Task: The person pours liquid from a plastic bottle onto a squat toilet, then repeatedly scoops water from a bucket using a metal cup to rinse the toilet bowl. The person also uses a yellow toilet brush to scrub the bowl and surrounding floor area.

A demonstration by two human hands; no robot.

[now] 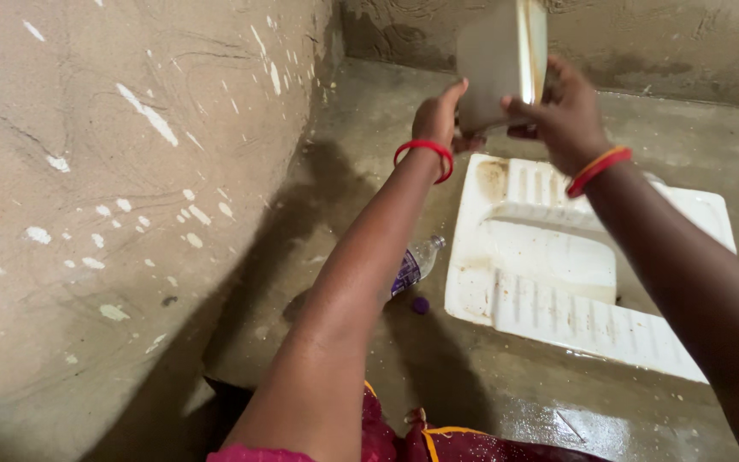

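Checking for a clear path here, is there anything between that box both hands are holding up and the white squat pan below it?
Nothing visible. Left hand and right hand hold the pale box in the air above the squat pan. The plastic bottle and its purple cap lie on the floor beside the pan, off to its left.
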